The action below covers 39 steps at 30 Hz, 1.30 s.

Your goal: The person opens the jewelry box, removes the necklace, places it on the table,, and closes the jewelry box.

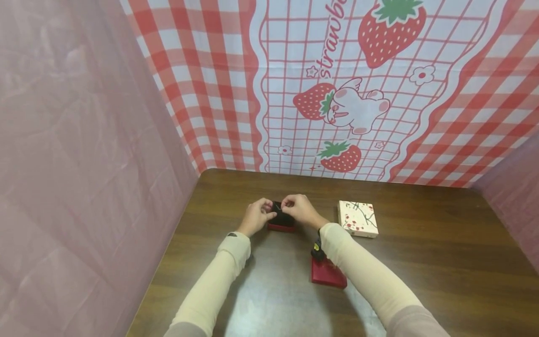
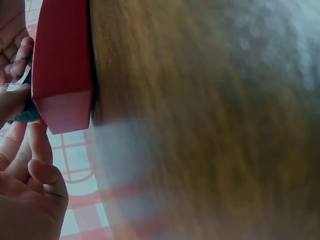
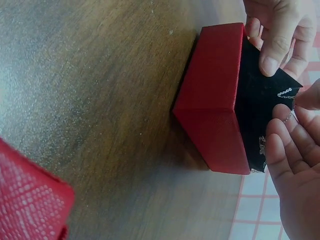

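Note:
A red jewelry box [image 1: 281,228] stands on the table, with a black insert pad [image 3: 255,90] tilted up at its opening. My left hand [image 1: 254,216] pinches the pad's edge, thumb on the black face and fingers behind it, as the right wrist view shows. On the other side, my right hand [image 1: 301,209] pinches a thin silver chain necklace [image 3: 285,93] between thumb and fingers at the pad's edge. Part of the chain lies against the black face, and more hangs near its lower corner. In the left wrist view the red box [image 2: 62,50] covers most of the pad.
A red box lid [image 1: 328,274] lies nearer me, partly under my right forearm. To the right of my hands sits a cream box with a floral branch print [image 1: 358,217]. A strawberry-patterned cloth [image 1: 337,103] hangs behind the wooden table [image 1: 421,243], with pink cloth at the sides.

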{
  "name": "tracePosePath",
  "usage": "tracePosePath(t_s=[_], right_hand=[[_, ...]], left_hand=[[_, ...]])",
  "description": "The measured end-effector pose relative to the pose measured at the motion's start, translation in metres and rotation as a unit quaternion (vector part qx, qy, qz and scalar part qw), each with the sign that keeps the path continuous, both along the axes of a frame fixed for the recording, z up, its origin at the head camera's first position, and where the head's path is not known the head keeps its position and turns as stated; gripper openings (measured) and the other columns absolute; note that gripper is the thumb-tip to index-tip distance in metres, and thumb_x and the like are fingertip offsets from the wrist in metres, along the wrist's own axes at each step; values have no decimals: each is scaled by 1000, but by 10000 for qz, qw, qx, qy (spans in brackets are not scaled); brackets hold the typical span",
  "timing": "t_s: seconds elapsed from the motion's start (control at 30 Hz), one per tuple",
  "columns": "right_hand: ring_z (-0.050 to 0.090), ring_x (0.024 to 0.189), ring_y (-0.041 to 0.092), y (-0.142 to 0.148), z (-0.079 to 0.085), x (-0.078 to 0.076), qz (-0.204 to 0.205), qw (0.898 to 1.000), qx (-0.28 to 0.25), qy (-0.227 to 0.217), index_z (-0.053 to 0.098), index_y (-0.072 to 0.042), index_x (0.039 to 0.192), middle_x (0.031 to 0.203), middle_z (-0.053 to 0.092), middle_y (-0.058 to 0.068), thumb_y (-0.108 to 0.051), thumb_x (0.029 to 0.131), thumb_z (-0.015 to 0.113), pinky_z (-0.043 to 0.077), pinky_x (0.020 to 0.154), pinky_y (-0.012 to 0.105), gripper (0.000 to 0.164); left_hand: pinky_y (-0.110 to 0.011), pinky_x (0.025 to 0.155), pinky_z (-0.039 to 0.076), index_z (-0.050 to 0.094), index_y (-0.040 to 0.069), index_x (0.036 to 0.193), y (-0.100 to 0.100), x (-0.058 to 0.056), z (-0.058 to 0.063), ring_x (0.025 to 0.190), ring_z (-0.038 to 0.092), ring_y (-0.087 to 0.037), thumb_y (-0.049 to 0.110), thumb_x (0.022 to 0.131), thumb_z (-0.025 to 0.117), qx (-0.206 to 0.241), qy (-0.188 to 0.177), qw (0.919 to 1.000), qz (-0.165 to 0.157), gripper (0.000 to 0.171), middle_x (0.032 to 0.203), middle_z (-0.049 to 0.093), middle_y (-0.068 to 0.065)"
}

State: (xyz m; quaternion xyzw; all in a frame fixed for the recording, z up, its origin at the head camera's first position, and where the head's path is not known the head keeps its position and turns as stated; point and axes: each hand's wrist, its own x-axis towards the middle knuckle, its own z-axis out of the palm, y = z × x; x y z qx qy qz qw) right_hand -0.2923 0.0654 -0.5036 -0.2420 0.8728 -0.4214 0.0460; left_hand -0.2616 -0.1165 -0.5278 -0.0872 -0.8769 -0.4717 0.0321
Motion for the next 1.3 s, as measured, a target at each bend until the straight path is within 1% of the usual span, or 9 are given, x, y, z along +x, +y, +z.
tracePosePath(t_s=[0.1,0.13,0.23,0.4,0.57,0.7,0.9,1.07,1.3], right_hand=[[61,72,13,0,0,0,15,10000,17,11,71,0,86,81,71,11,-5,81,66,51,66,22,9],[62,73,13,1,-1,0,30,10000,30,12,72,0,88,82,72,11,-6,82,67,52,66,23,10],[64,73,13,1,-2,-1,84,9999,86,32,73,1,92,84,73,12,-10,82,70,53,67,24,14],[64,71,13,1,-3,-2,194,9992,275,214,74,-1,88,81,74,10,-12,80,75,54,67,25,14],[67,75,17,3,-2,-1,326,9967,518,526,75,-1,84,82,74,10,-9,81,75,55,71,29,8],[67,76,18,3,-2,-1,309,9954,640,644,75,-2,83,82,74,9,-7,81,74,55,72,32,5],[65,72,15,2,-1,0,244,9952,660,674,73,-2,82,80,73,9,-5,80,74,54,68,28,4],[63,68,13,2,3,0,248,9950,598,759,72,-1,83,77,71,9,-3,79,74,53,64,26,5],[60,65,13,2,11,0,135,9937,586,941,70,0,87,71,68,7,-1,76,73,51,62,25,12]], left_hand=[[-34,81,57,65,-1,99,-2,-1,-1,85,68,-25,9,79,77,225,-103,9997,-89,25,97,72,-16],[-32,79,57,65,-1,98,-2,0,-1,83,68,-23,10,79,78,277,-9,9995,-139,25,94,72,-15],[-31,79,57,65,0,98,-4,-1,-2,83,68,-22,13,79,79,441,-94,9988,-166,27,94,72,-14],[-37,85,57,64,-4,105,-2,-3,-3,90,68,-29,9,80,77,419,-431,9982,37,31,100,71,-19],[-36,86,57,65,-7,109,2,-2,-2,93,69,-32,9,82,75,381,-441,9981,216,33,102,72,-21],[-37,86,57,65,-8,109,2,0,0,95,70,-34,8,82,75,527,-472,9972,251,33,102,71,-23],[-38,86,57,66,-10,109,2,1,0,96,69,-36,6,83,75,790,-524,9951,296,32,102,71,-25],[-37,84,58,65,-11,109,0,1,1,96,69,-37,5,83,74,1030,-537,9926,368,32,101,70,-27],[-35,83,58,65,-11,109,1,0,2,97,69,-36,3,82,74,1416,-713,9858,557,32,103,69,-28]])
